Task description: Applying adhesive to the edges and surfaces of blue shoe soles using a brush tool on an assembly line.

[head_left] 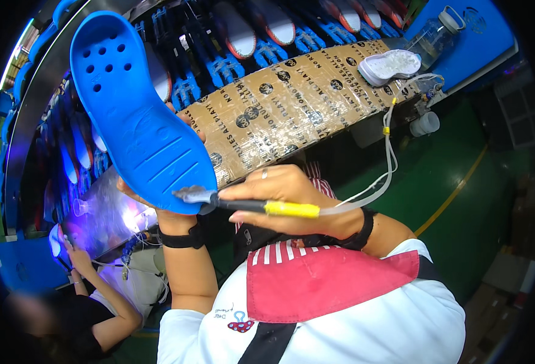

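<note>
A blue shoe sole [135,112] with round holes near its toe is held upright in my left hand [158,203], which grips it from behind at the heel end. My right hand [282,194] holds a black and yellow brush tool [249,205] fed by a clear tube [373,182]. The brush's wet bristles touch the lower edge of the sole at its heel.
A tape-covered cardboard bench [292,103] lies in front, with a white dish of glue [392,65] and a clear bottle [431,37] at its far right. Behind it runs a conveyor of blue holders [231,67] carrying soles. Another person [91,303] sits at lower left.
</note>
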Demonstrator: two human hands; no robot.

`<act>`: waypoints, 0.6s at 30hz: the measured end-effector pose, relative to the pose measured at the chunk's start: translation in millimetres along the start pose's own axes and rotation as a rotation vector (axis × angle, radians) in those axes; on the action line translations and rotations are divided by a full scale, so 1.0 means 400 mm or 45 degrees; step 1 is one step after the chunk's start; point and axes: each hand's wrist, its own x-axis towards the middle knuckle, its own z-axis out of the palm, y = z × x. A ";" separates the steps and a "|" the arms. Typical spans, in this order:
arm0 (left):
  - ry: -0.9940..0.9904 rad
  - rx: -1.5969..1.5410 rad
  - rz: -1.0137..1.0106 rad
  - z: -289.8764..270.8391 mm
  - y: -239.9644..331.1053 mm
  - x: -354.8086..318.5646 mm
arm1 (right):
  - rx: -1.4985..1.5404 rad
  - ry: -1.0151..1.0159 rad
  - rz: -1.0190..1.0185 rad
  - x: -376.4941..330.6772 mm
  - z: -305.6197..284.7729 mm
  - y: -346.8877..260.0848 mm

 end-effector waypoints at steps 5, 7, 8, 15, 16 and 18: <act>-0.155 0.038 -0.012 -0.034 0.010 0.015 | 0.278 -0.204 0.055 0.011 0.001 -0.017; -0.179 0.076 0.000 -0.035 0.015 0.013 | 0.323 -0.130 0.127 0.012 -0.018 -0.029; -0.136 0.038 -0.033 -0.026 0.017 0.011 | 0.205 -0.049 0.079 0.012 -0.026 -0.024; -0.080 -0.001 -0.351 0.003 0.035 -0.003 | 0.041 -0.185 -0.143 -0.011 0.003 0.005; -0.080 -0.006 -0.356 -0.004 0.028 0.000 | 0.081 -0.222 -0.070 -0.012 -0.002 0.001; -0.137 -0.076 -0.367 -0.013 0.019 -0.001 | 0.128 -0.264 0.002 -0.006 -0.020 -0.013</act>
